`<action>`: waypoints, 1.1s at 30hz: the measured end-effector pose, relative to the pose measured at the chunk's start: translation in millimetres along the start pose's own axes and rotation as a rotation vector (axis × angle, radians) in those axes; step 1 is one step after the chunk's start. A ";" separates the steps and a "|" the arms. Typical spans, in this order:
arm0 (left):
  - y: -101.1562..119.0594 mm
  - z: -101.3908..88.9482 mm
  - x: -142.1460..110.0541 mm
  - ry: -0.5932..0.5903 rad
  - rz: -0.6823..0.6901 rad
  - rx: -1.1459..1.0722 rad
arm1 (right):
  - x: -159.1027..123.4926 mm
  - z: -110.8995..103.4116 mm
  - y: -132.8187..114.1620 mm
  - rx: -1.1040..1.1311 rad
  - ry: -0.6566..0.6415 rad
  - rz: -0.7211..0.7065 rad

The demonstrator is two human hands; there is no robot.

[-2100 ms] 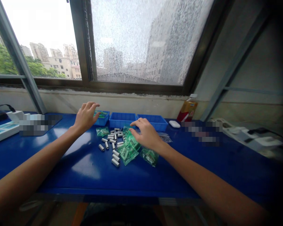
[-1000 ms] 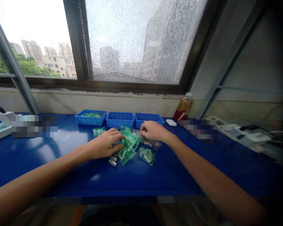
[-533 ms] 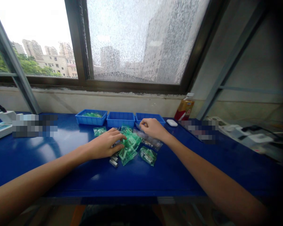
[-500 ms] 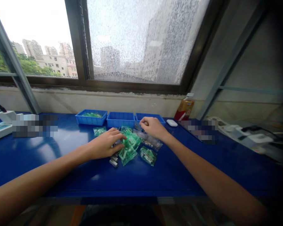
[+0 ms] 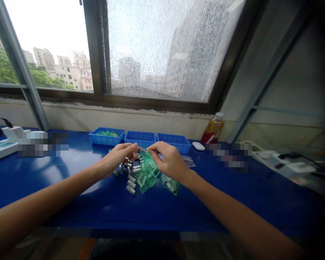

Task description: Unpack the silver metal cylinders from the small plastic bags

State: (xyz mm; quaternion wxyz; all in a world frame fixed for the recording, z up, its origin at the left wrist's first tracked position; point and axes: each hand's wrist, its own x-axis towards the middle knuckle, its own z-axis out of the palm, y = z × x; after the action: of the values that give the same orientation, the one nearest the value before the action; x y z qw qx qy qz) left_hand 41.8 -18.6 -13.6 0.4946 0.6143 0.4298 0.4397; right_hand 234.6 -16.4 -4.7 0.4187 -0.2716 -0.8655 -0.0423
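Note:
Over the pile, my left hand (image 5: 121,155) and my right hand (image 5: 170,159) face each other with fingertips pinched. Between them shows a small clear plastic bag (image 5: 142,149), gripped from both sides; its lower part blends into the pile behind it. Beneath lie several green plastic packets (image 5: 147,175) with small parts inside. Silvery metal cylinders (image 5: 130,189) are scattered left of the packets, partly hidden by my left hand. Another packet of metal parts (image 5: 170,185) lies under my right wrist. Flat clear bags (image 5: 189,161) rest behind that wrist.
At the back stand three blue bins: the left bin (image 5: 107,140) holds green packets, beside the middle bin (image 5: 140,138) and right bin (image 5: 176,142). A white case (image 5: 198,146) and a bottle (image 5: 212,129) are to the right. Power strips (image 5: 2,150) lie at both sides.
My right hand picked up a clear bag from the back right and brought it to the middle. My left hand rose off the pile to meet it. The view shifted slightly.

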 end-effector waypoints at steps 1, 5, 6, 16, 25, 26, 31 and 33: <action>0.9 1.2 -0.9 -0.001 -0.002 -0.054 | -0.3 0.9 0.4 0.005 0.001 -0.025; 4.4 5.1 -3.0 0.002 0.004 -0.213 | -1.6 5.7 1.2 0.030 -0.005 -0.066; 4.3 5.2 -2.6 0.012 0.024 -0.213 | -1.9 6.7 0.9 0.036 -0.008 -0.067; -4.1 -0.6 -1.6 0.257 0.687 0.618 | -1.6 12.2 -0.3 0.241 -0.038 0.257; -1.6 2.3 -6.6 0.215 0.824 0.865 | -1.0 17.7 -5.3 0.432 -0.017 0.475; -0.4 2.9 -6.5 0.202 0.739 0.815 | -1.3 17.8 -5.6 0.417 0.007 0.467; 6.1 5.9 -7.6 0.021 0.218 0.290 | -3.6 16.8 -3.0 0.247 0.061 0.299; 6.3 6.4 -7.6 -0.011 0.113 0.095 | -4.3 15.6 -1.9 0.189 0.056 0.196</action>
State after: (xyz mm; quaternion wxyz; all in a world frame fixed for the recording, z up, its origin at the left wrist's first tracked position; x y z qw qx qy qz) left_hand 46.7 -28.3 -9.1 0.4418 0.6628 0.4120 0.4425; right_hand 224.8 -15.3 -17.8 0.4684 -0.3131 -0.8230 0.0729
